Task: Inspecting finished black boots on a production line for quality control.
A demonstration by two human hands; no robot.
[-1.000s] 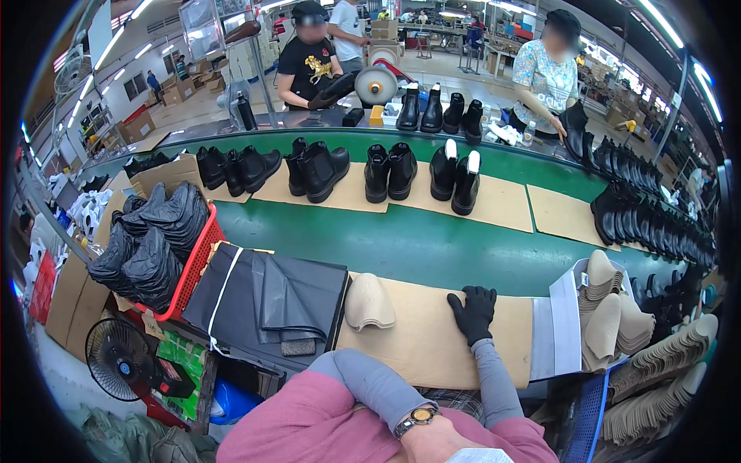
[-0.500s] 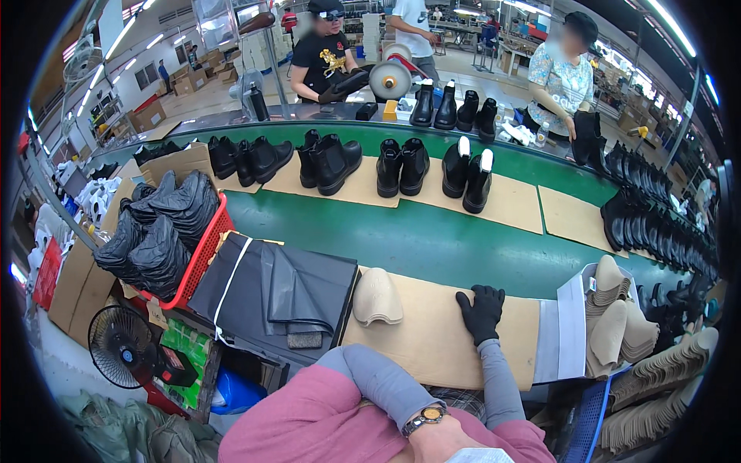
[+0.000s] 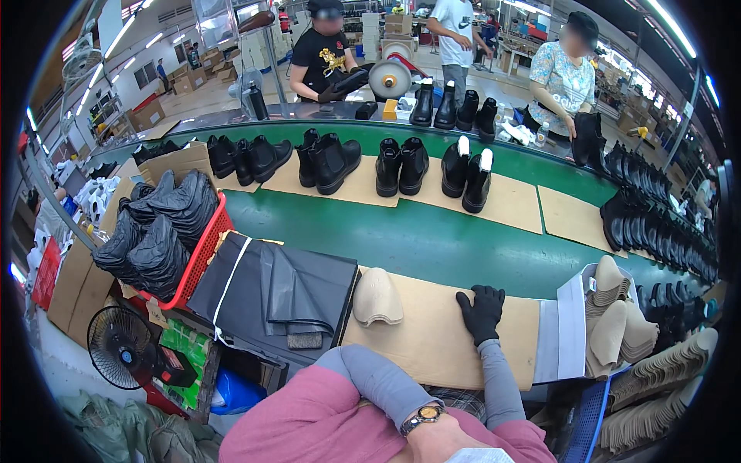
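I see the white-shirted co-worker [image 3: 453,48] shifted right, upper centre; gloved right hand [image 3: 482,312] spread loose, cardboard sheet [image 3: 432,343] beneath its fingers; left hand [image 3: 430,443], can't tell.

Black-gloved right hand [image 3: 481,313], tan cardboard [image 3: 440,339], green belt [image 3: 463,262], beige inserts [image 3: 378,299]

A right hand [image 3: 482,315] rests on a cardboard sheet [image 3: 440,359] at the near side of a worktable [image 3: 432,247], a stack of inserts [image 3: 377,297] on the sheet to its left. Farther left lie folded sheets [image 3: 270,285], then a basket [image 3: 202,266] holding wrapped bundles [image 3: 158,231]. To the right, a box [image 3: 571,332] holds more inserts [image 3: 610,332]. Across the table, boots [image 3: 336,163] stand on cardboard strips [image 3: 505,202]; a grinding wheel [image 3: 390,79] sits beyond them, on the far side.
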